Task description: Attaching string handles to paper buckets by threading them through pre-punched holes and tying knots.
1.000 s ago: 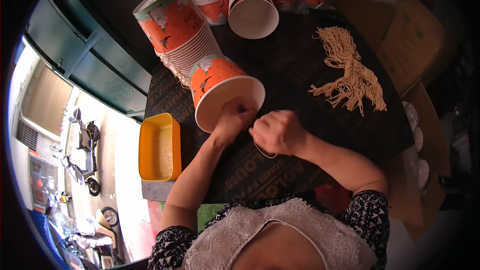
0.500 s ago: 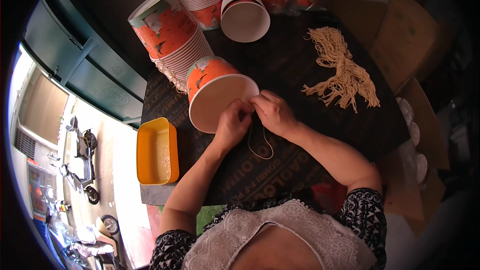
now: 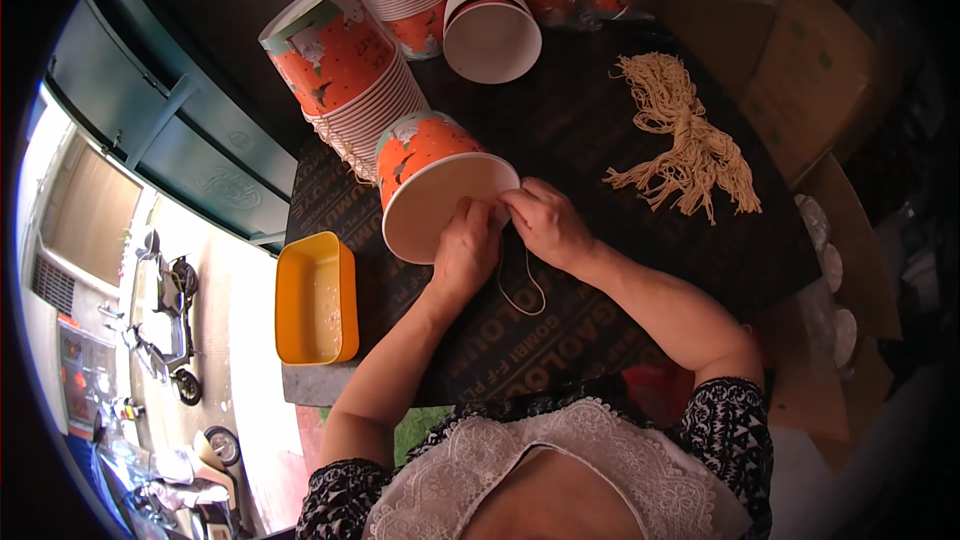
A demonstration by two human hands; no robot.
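An orange patterned paper bucket point(image 3: 430, 149) lies tipped on the dark table, its white opening toward me. My left hand point(image 3: 468, 245) reaches across the opening, fingers closed in a pinch near the right side of the rim. Against that same rim, my right hand point(image 3: 547, 225) pinches with thumb and forefinger. A thin pale cord point(image 3: 522, 310) hangs in a loop below the two hands, one side running up to each. The fingertips and the exact spot where the cord meets the bucket are hidden.
A tied bundle of beige cords point(image 3: 688, 135) lies right on the table point(image 3: 590, 130). Nested buckets point(image 3: 340, 60) with cords lean behind the held one; a white-mouthed bucket point(image 3: 492, 43) and tall stacks stand at the back. A yellow tub point(image 3: 316, 300) sits left, cardboard boxes point(image 3: 810, 80) right.
My left hand's fingers have shifted slightly up and farther into the bucket's opening. The bucket has turned a little; my right hand stays at the rim.
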